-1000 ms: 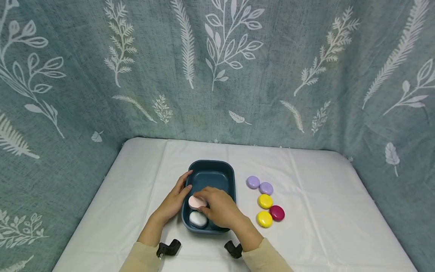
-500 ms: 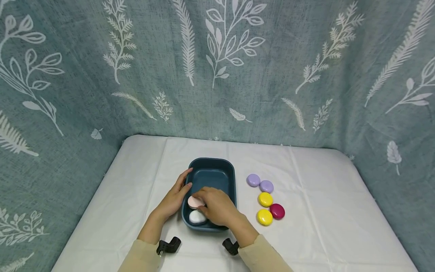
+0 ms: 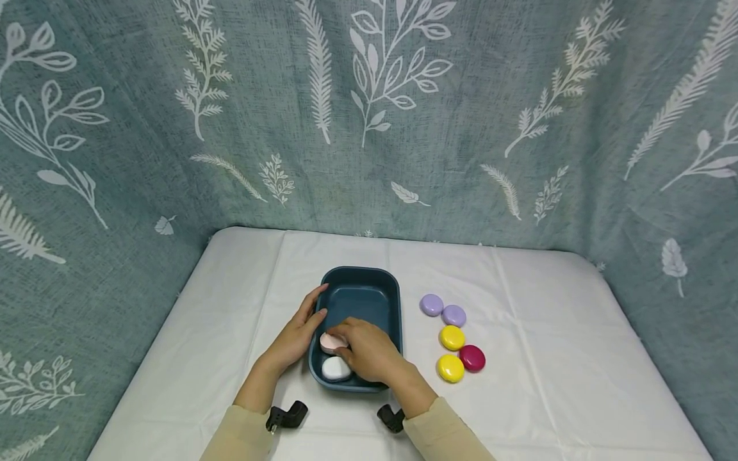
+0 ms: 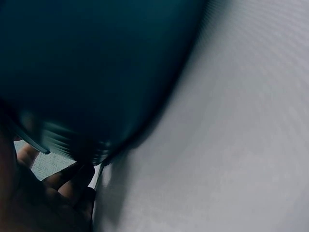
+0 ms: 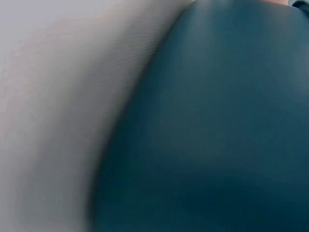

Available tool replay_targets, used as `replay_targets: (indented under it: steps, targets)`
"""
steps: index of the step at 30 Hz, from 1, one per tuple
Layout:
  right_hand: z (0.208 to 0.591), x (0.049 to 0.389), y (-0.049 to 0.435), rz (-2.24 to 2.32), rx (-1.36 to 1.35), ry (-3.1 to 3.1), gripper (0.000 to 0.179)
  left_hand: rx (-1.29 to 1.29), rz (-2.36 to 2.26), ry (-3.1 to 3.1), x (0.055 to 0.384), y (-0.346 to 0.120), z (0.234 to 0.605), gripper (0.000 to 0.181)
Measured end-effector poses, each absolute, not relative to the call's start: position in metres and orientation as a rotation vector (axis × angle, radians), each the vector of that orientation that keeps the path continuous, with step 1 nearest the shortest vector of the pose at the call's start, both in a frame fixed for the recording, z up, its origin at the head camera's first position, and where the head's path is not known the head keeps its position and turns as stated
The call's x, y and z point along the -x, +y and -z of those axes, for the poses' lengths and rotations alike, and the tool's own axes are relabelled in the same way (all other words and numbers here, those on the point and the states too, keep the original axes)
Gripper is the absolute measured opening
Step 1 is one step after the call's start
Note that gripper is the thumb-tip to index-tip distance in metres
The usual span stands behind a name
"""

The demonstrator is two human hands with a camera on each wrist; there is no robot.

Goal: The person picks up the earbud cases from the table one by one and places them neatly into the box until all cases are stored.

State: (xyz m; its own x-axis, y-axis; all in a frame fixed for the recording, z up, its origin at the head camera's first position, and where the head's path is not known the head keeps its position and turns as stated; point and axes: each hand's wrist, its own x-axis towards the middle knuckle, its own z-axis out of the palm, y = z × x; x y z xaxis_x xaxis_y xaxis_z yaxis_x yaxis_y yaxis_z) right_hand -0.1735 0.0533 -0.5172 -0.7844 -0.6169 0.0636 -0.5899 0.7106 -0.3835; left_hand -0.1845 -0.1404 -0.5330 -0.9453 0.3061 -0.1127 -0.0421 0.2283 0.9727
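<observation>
A dark teal rectangular tray (image 3: 362, 298) lies on the table in the head view. My left hand (image 3: 295, 336) grips its left side, thumb at the rim and fingers along the outer wall. Inside the tray, at its near left, my right hand (image 3: 371, 349) pinches a pale pink round disc (image 3: 330, 343) between thumb and fingers. Just nearer lies a white round disc (image 3: 336, 369). In the left wrist view the tray wall (image 4: 96, 72) fills the upper left, with the left hand (image 4: 48, 198) dark below. The right wrist view holds mostly tray wall (image 5: 207, 121); the right fingers are hidden there.
Right of the tray lie two lilac discs (image 3: 431, 305), two glossy yellow discs (image 3: 450, 368) and a crimson disc (image 3: 472, 358) on a white tablecloth (image 3: 553, 320). A patterned green curtain (image 3: 259, 115) surrounds the table's back and sides.
My right wrist has shifted slightly left while the hand keeps its pinch on the pale pink disc. The left hand stays on the tray. The head view has tilted a little.
</observation>
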Motion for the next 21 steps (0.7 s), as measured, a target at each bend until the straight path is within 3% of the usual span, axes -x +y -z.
replay_targets:
  steps: [15, 21]
  targets:
    - [0.520, 0.172, 0.056, 0.624, 0.949, 2.802, 0.034, -0.253, -1.761, 2.233, 0.185, -0.139, 0.533, 0.052]
    - [0.518, 0.172, 0.059, 0.657, 0.948, 2.798, 0.035, -0.246, -1.773, 2.249, 0.192, -0.141, 0.550, 0.051]
